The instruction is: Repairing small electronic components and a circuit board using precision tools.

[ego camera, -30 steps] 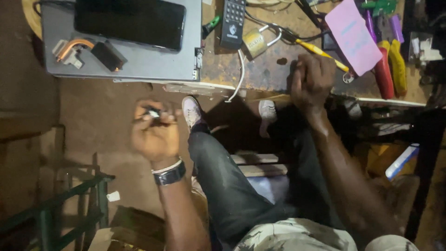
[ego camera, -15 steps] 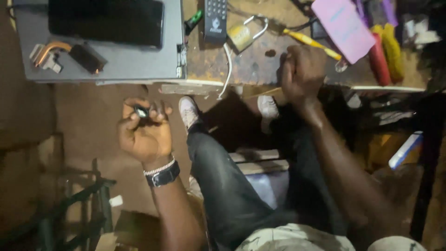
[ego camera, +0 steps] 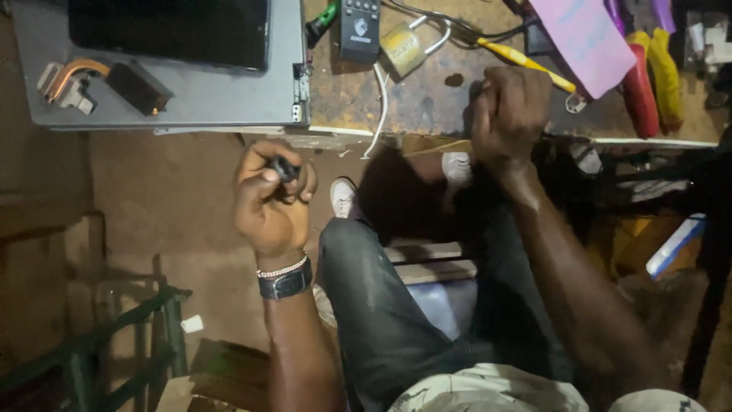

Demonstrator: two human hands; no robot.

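My left hand (ego camera: 268, 202) is raised in front of the table edge, fingers curled around a small dark object (ego camera: 286, 168) that pokes out between thumb and fingers. A watch and a bead bracelet ring that wrist. My right hand (ego camera: 507, 114) is closed in a fist at the edge of the worn wooden table (ego camera: 427, 99); I cannot tell whether anything is inside it. It rests just below a yellow-handled tool (ego camera: 526, 62) and to the right of a brass padlock (ego camera: 408, 46).
A grey laptop base (ego camera: 191, 99) with a copper heat pipe (ego camera: 72, 76) lies at the left of the table. A black remote (ego camera: 360, 29), pink paper (ego camera: 583, 42), red and yellow-handled tools (ego camera: 656, 76) and a white cable (ego camera: 380, 107) lie there too. A green metal frame (ego camera: 99, 343) stands lower left.
My left hand has shifted with the small dark object, its fingers wrapping more tightly around it. The right hand stays fisted at the table edge. The camera has shifted.
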